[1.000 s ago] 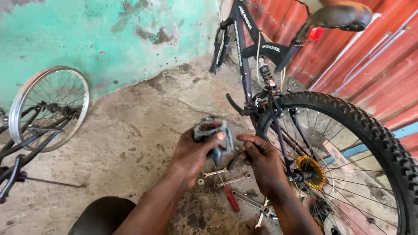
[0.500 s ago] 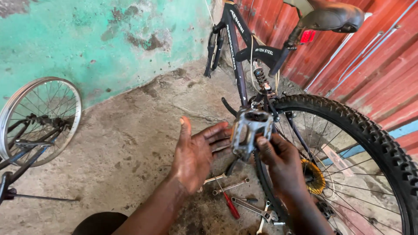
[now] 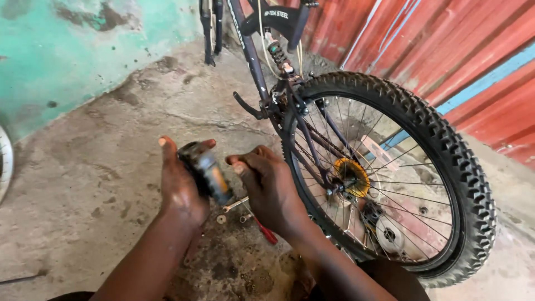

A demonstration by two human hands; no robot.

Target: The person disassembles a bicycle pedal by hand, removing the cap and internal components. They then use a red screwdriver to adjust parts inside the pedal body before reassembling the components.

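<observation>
Just left of the frame's centre, the left hand [image 3: 179,187] stands palm inward with fingers straight up, flat against a grey bicycle pedal [image 3: 206,173] that it presses rather than grips. The right hand [image 3: 268,189] faces it from the centre, fingers curled toward the pedal's other side, so the pedal sits tilted between both palms. Below them a red-handled tool [image 3: 265,231] and a spanner [image 3: 237,204] lie on the concrete floor [image 3: 100,145], and the rear wheel [image 3: 390,173] fills the right half.
</observation>
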